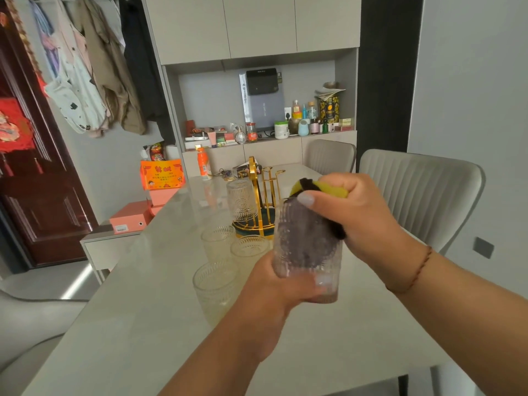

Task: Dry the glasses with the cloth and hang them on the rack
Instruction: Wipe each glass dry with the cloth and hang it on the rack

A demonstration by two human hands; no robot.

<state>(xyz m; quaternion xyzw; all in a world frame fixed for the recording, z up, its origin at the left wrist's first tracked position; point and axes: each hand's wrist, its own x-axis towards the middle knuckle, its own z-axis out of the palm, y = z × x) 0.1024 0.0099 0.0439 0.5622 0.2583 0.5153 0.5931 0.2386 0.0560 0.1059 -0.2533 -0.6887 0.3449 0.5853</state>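
Note:
My left hand (274, 287) grips a ribbed clear glass (307, 252) by its base, held above the table. My right hand (351, 212) pushes a yellow and dark cloth (320, 190) down into the glass, and the dark part shows through the wall. A gold rack (264, 190) on a dark green base stands behind, with one glass (242, 200) hanging upside down on its left peg. Three more glasses stand upright on the table: one (218, 241) at the back left, one (249, 250) beside it, one (215, 284) nearest me.
The pale table (143, 324) runs away from me. An orange bottle (203, 164), keys and a small box lie at its far end. Two grey chairs (423, 190) stand on the right. Orange boxes (161, 174) sit on a side cabinet at the left.

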